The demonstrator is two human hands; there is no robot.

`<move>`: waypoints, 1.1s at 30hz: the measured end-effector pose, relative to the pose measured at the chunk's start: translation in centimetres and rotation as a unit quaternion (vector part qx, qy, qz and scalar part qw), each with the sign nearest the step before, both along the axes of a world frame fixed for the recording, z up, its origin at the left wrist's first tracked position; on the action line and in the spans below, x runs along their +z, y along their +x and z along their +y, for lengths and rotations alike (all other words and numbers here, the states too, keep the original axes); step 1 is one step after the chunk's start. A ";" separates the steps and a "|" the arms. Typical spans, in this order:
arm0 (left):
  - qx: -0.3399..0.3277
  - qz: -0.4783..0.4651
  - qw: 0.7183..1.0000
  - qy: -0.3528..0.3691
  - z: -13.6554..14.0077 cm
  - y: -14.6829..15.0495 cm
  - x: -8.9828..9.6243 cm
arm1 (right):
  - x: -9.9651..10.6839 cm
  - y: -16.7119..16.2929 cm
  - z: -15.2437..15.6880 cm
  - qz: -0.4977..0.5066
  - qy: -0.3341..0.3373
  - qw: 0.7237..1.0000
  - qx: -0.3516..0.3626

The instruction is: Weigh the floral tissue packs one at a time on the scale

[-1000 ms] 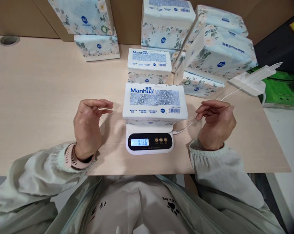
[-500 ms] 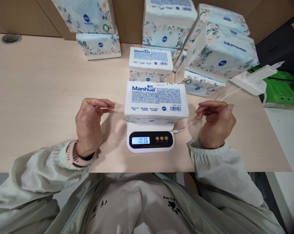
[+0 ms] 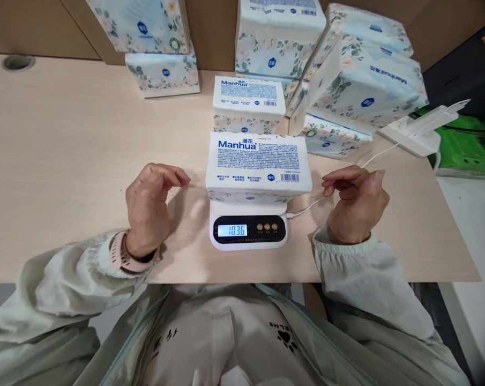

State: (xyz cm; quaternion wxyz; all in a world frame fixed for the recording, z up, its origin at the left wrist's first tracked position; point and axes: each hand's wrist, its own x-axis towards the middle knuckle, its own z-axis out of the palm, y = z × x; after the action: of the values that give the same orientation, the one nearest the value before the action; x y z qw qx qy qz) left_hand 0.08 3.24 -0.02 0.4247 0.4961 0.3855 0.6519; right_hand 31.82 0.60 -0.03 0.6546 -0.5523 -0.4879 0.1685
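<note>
A white Manhua tissue pack rests on a small white digital scale, covering most of its platform. The lit display reads 103.6. My left hand is raised to the left of the pack, apart from it, with the fingers bent loosely and nothing held. To the right of the pack, my right hand also hangs free, its fingers partly curled and not touching the pack. A white cable runs from the scale and passes by or behind the right fingertips.
Another tissue pack stands just behind the scale. Stacked packs fill the back, with more at right and left. A white power strip lies at the right edge. The table has a cable hole.
The fingers of my left hand have curled slightly. The right hand, the pack and the scale reading look the same.
</note>
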 end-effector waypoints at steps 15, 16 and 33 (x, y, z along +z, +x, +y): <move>-0.061 0.094 0.994 -0.002 -1.2 -0.2 -0.9 | -0.6 0.9 -0.7 -0.118 -0.032 0.979 0.165; -0.086 0.089 0.992 -0.008 -1.4 -0.2 -1.1 | -0.5 0.7 -0.7 -0.130 -0.043 0.974 0.178; -0.070 0.064 0.991 0.098 19.2 3.3 1.7 | 1.9 -4.0 16.0 -0.246 -0.004 0.965 0.091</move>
State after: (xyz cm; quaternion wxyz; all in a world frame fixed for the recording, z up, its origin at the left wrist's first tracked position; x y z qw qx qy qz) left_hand 3.40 22.46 1.72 0.3932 0.6020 0.3102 0.6219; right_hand 27.78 16.64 1.91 0.4942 -0.5325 -0.6814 0.0884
